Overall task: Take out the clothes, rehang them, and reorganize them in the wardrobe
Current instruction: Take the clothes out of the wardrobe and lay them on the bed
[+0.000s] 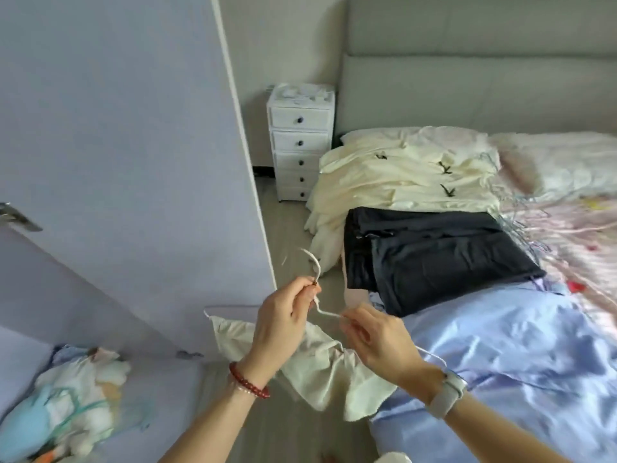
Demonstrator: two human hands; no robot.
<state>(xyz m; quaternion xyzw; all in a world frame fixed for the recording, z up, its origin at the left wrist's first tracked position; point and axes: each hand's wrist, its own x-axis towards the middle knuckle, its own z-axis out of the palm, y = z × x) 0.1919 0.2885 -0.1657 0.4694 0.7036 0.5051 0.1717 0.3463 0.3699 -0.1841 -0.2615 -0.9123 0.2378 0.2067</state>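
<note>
Rehanging step — left hand (283, 315) pinches the hanger (317, 295) neck, right hand (374, 339) pinches its shoulder, cream garment (320, 362) draped below beside the bed (500, 362) — next, likely seat it squarely, then carry left to the wardrobe (117, 145).

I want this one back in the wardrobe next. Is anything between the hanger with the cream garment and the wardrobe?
Nothing visible blocks it. Both the left hand and right hand hold the white hanger, the cream garment drooping below it. The wardrobe door stands just left, with only bare floor between; the inside is out of view.
</note>
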